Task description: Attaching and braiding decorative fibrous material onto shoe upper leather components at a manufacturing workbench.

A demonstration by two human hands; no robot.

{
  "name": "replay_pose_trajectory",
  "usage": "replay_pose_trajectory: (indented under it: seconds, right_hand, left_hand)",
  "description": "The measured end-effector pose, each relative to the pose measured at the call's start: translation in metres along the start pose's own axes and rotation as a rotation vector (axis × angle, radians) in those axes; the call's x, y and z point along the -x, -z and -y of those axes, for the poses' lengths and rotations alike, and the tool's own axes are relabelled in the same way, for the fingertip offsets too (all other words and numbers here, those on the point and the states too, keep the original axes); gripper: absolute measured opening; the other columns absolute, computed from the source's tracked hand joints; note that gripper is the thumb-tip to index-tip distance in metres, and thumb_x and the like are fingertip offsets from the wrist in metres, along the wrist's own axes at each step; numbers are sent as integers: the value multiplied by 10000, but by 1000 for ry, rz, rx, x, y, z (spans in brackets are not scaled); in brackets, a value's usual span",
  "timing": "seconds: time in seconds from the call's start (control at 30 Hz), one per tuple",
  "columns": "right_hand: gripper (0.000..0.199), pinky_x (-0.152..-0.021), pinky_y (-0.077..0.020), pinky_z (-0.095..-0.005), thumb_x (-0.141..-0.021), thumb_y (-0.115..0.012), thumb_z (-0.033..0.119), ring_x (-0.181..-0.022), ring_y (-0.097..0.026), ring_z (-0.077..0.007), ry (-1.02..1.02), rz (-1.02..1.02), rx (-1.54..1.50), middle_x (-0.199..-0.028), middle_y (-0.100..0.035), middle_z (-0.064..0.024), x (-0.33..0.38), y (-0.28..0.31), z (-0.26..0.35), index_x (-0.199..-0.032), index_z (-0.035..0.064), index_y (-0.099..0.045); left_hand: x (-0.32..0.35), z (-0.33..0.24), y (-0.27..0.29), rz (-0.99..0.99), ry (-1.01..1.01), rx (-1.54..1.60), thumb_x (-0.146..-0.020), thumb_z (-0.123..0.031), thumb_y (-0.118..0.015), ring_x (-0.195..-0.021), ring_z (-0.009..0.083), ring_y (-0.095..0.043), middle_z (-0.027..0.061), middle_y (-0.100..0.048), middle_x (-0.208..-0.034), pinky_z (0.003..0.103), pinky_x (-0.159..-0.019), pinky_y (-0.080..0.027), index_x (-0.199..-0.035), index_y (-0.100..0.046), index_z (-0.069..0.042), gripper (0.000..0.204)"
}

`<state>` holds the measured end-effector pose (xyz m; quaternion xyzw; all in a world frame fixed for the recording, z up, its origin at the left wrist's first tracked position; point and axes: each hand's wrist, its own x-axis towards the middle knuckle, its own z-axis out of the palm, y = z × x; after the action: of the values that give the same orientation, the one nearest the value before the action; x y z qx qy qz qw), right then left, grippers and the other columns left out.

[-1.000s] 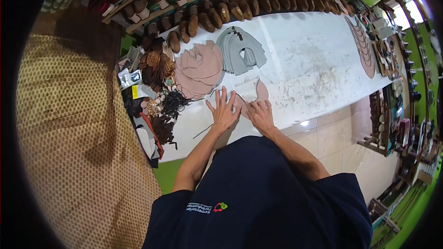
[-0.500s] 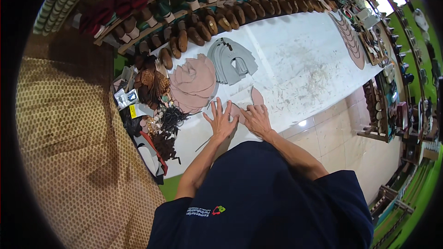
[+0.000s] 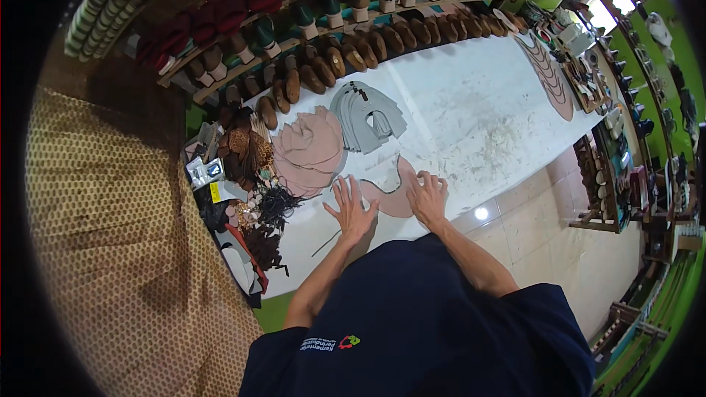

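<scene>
Fingers (image 3: pixel 354 190) splayed wide, gripping nothing, my left hand (image 3: pixel 353 212) is down at the left end of the pink curved piece (image 3: pixel 396 204); my right hand (image 3: pixel 428 201), half curled, touches its right side, any pinch hidden. It's by the surface's (image 3: pixel 456 117) near edge, looks light, bendy, best held mid-curve. Grey pieces (image 3: pixel 359 121) lie beyond.

Matt and leather-like, here's the pink piece (image 3: pixel 396 204), and the grey stack (image 3: pixel 353 119) looks equally dull! The white table (image 3: pixel 452 88) runs smooth but scuffed, the lasts (image 3: pixel 323 71) gleam like polished wood, the floor tiles (image 3: pixel 533 215) flash glossy, and the shirt (image 3: pixel 441 323) is matt cloth.
</scene>
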<state>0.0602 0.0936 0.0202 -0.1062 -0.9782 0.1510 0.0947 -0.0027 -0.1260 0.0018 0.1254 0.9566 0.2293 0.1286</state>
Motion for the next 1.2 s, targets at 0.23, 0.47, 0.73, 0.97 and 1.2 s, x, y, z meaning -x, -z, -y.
replay_pose_trajectory:
  seconds: [0.23, 0.47, 0.73, 0.97, 1.2]
  right_hand:
    - [299, -1031, -338, -533, -959, -696, 293, -1150, -547, -264, -126, -77, 34, -1195, -605, -65, -3, -15, -5, -1179, 103, -764]
    - [171, -1013, -338, -517, -892, -749, 275, -1089, -577, -268, -362, -113, -117, -1089, -658, -48, -15, -13, -4, -937, 125, -819]
    - [152, -956, -398, -497, -846, -786, 281, -1092, -613, -298, -402, -141, -218, -1118, -691, -55, -15, -4, -16, -854, 131, -811]
    - [138, -989, -409, -460, -816, -801, 267, -1151, -585, -302, -494, -198, -319, -1167, -675, -58, -8, 37, -67, -885, 151, -834]
    - [155, -1051, -397, -454, -801, -816, 260, -1285, -528, -310, -511, -347, -275, -1314, -646, -89, 14, 90, -189, -917, 161, -847]
  left_hand:
    - [18, 0, -11, -35, 11, -54, -923, -446, -704, -1624, 422, 23, 174, -40, -1773, 850, -1120, -33, -1469, -568, -38, 695]
    - [5, -10, -17, -120, 245, 187, -887, -366, -783, -1629, 379, -59, 139, -227, -1744, 828, -1139, -40, -1066, -785, -168, 267]
    - [-3, -6, -28, -237, 222, 275, -866, -348, -796, -1603, 393, -151, 97, -359, -1677, 813, -1130, -84, -913, -783, -188, 167]
    - [-13, -72, -39, -190, 148, 358, -874, -363, -778, -1602, 401, -119, 115, -359, -1664, 808, -1126, -99, -917, -789, -177, 192]
    - [-24, -191, -88, -127, 19, 403, -878, -379, -778, -1611, 378, -105, 105, -347, -1672, 810, -1133, -93, -921, -792, -180, 203]
